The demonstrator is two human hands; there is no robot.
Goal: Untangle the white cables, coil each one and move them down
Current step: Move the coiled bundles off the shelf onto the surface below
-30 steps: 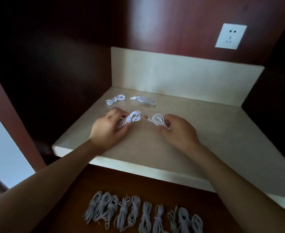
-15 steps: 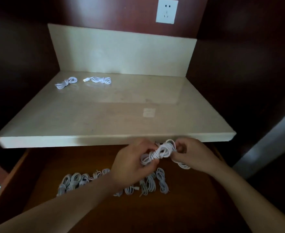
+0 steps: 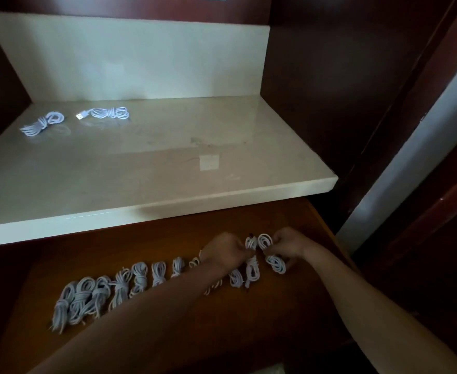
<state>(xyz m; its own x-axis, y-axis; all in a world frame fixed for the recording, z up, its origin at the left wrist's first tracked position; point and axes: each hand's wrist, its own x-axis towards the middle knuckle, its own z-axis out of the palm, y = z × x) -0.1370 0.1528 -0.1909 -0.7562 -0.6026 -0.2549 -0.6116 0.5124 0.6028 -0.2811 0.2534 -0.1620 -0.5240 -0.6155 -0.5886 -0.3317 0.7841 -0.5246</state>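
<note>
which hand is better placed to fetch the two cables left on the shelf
Left, probably. The plain coil and the plugged coil lie far left on the shelf, nearer the left hand; the right hand is farther right. Both hands are full for now.

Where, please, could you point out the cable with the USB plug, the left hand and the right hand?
cable with the USB plug (image 3: 110, 113): head view, middle of its coil.
left hand (image 3: 225, 251): head view, back of the hand.
right hand (image 3: 289, 242): head view, back of the hand.
</note>
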